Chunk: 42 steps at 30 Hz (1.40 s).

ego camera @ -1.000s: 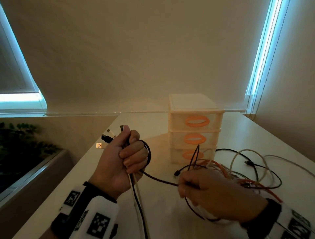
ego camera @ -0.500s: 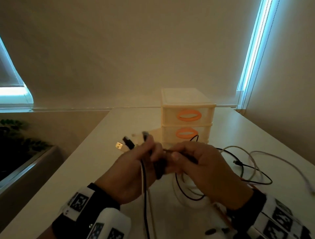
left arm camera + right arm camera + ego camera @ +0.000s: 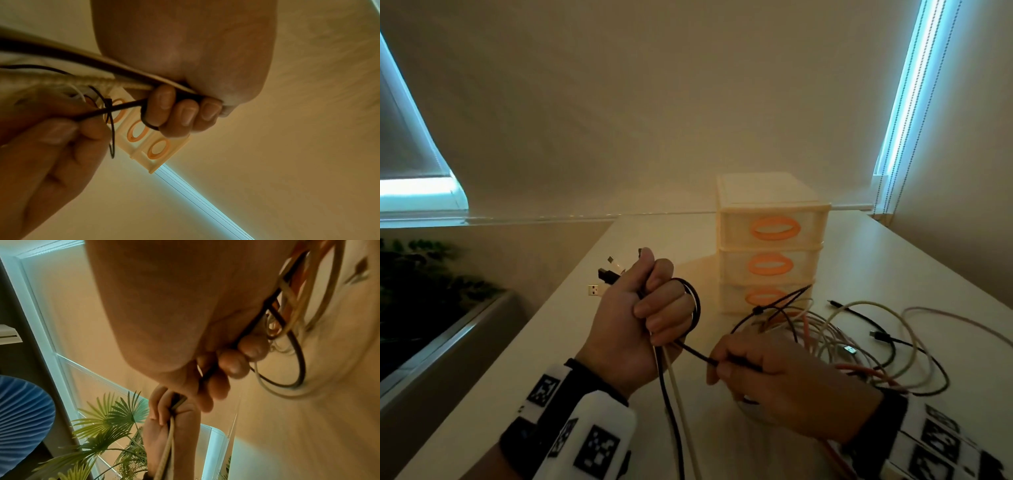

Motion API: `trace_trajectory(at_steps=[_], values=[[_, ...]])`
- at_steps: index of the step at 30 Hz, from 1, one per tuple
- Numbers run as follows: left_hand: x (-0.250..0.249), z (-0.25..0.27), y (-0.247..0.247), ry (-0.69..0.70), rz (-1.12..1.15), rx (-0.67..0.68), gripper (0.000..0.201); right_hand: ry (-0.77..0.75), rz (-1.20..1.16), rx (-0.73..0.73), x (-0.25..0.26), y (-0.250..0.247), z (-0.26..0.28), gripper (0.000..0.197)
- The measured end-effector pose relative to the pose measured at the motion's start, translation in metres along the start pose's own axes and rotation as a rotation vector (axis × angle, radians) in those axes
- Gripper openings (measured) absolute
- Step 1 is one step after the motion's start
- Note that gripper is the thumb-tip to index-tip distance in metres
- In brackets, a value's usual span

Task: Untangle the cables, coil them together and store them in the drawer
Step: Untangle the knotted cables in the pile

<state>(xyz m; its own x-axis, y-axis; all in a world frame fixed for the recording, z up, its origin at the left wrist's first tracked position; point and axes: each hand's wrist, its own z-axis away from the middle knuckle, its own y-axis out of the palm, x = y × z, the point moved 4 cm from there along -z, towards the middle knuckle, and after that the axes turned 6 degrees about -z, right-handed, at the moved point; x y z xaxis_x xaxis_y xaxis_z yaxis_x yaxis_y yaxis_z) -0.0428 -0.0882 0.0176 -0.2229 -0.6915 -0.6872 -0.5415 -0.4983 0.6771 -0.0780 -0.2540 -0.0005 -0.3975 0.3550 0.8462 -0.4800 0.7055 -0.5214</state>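
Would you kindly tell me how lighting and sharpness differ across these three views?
Head view: dim and warm, cold blue glare at the blind edges, the cream plastic drawer unit fairly sharp. Left wrist view: the left hand sharp, near cables blurred. Right wrist view: the right hand and looped cables smeared by motion blur.

A pale counter [image 3: 592, 346] fills the near scene, its far edge meeting a plain wall [image 3: 654, 102]. To the left, below the counter's edge, stands a dark leafy plant [image 3: 421, 274] beside a grey ledge [image 3: 448, 346]; the right wrist view shows its fan-shaped green leaves [image 3: 107, 417] and a blue pleated thing [image 3: 22, 415] at far left. A blind [image 3: 404, 144] with bright light under it hangs far left, and a lit window strip [image 3: 907, 85] with bead cords runs down the far right
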Motion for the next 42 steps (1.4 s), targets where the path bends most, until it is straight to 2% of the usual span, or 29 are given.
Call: trace_trajectory(at_steps=[2, 6, 9, 12, 15, 18, 20, 24, 28, 30, 32, 35, 37, 39, 41, 42], values=[[0.000, 0.000, 0.000, -0.017, 0.012, 0.020, 0.046, -0.005, 0.013, 0.039, 0.002, 0.000, 0.000, 0.021], [0.002, 0.000, 0.005, -0.026, -0.004, 0.060, 0.048, -0.025, 0.071, -0.239, -0.002, -0.011, -0.010, 0.016], [0.000, 0.001, 0.007, -0.063, -0.051, 0.078, 0.048, -0.036, 0.114, -0.322, -0.006, -0.008, -0.012, 0.020], [-0.032, 0.009, 0.004, -0.047, -0.050, 0.097, 0.047, -0.011, 0.162, -0.267, -0.003, -0.014, -0.004, 0.031], [-0.078, 0.026, -0.002, 0.058, 0.019, 0.131, 0.045, 0.016, 0.161, -0.133, 0.000, -0.023, 0.000, 0.024], [-0.093, 0.035, -0.004, 0.103, 0.079, 0.143, 0.041, 0.004, 0.210, -0.187, -0.003, -0.024, -0.003, 0.023], [-0.083, 0.031, 0.001, 0.055, 0.057, 0.157, 0.041, 0.045, 0.225, -0.253, -0.009, -0.021, -0.008, 0.025], [-0.044, 0.020, 0.022, -0.152, -0.119, 0.206, 0.048, 0.149, 0.026, -0.573, -0.027, -0.042, -0.010, 0.029], [0.017, 0.014, 0.025, -0.353, -0.386, 0.141, 0.049, 0.084, -0.202, -0.709, -0.016, -0.051, -0.006, 0.027], [0.036, 0.009, 0.024, -0.411, -0.387, 0.123, 0.049, 0.003, -0.219, -0.698, -0.005, -0.050, -0.002, 0.025], [0.040, 0.003, 0.019, -0.394, -0.309, 0.051, 0.050, -0.076, -0.213, -0.627, 0.004, -0.047, -0.001, 0.022], [0.028, -0.006, 0.009, -0.191, -0.173, -0.140, 0.051, -0.178, -0.172, -0.470, 0.010, -0.035, 0.000, 0.017], [0.016, -0.006, 0.006, -0.054, -0.087, -0.243, 0.053, -0.157, -0.056, -0.293, 0.010, -0.018, -0.003, 0.014], [0.009, -0.004, 0.001, 0.028, -0.033, -0.316, 0.054, -0.091, 0.019, -0.150, 0.008, -0.005, -0.004, 0.016], [0.003, -0.001, -0.004, 0.085, 0.011, -0.329, 0.054, -0.040, 0.046, -0.129, 0.004, -0.004, -0.005, 0.019], [0.000, 0.000, -0.005, 0.091, 0.051, -0.278, 0.053, -0.032, 0.056, -0.174, 0.003, -0.007, -0.005, 0.020]])
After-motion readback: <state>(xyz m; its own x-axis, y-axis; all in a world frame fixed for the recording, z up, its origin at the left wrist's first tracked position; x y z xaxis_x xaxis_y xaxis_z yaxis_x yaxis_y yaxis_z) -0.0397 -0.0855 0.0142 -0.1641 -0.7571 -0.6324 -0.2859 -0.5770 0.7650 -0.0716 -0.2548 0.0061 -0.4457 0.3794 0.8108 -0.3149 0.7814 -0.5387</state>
